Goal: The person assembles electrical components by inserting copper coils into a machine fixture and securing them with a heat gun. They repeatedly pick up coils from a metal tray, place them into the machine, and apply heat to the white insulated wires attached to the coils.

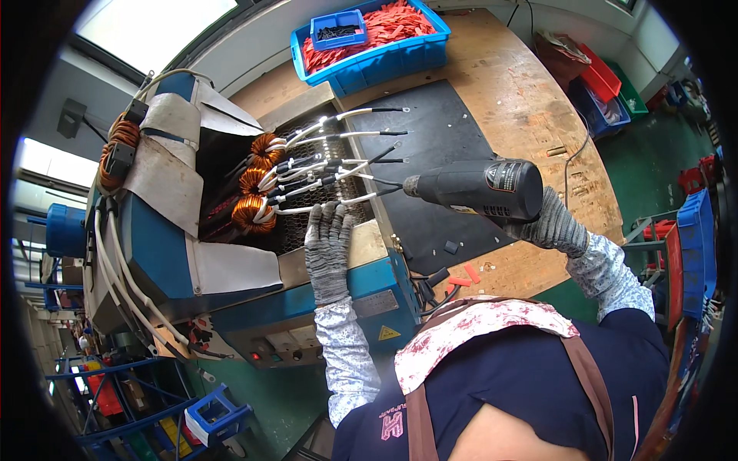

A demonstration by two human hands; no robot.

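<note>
My right hand (547, 223), in a grey knit glove, grips a black heat gun (477, 188) whose nozzle points left at the wire ends. My left hand (327, 246), also gloved, lies flat with fingers spread on the mesh conveyor (307, 230), fingertips touching the white leads (330, 165). Three copper-wound toroid coils (254, 180) sit in a row on the mesh at the mouth of the blue machine (154, 246). Their white-sleeved leads with black ends reach right over a black mat (438, 138).
A blue bin (369, 58) of red pieces, with a smaller blue tray inside, stands at the back of the wooden bench (523, 84). Small red and black bits (461, 278) lie near the bench's front edge. Red, blue and green crates (607, 84) sit at the right.
</note>
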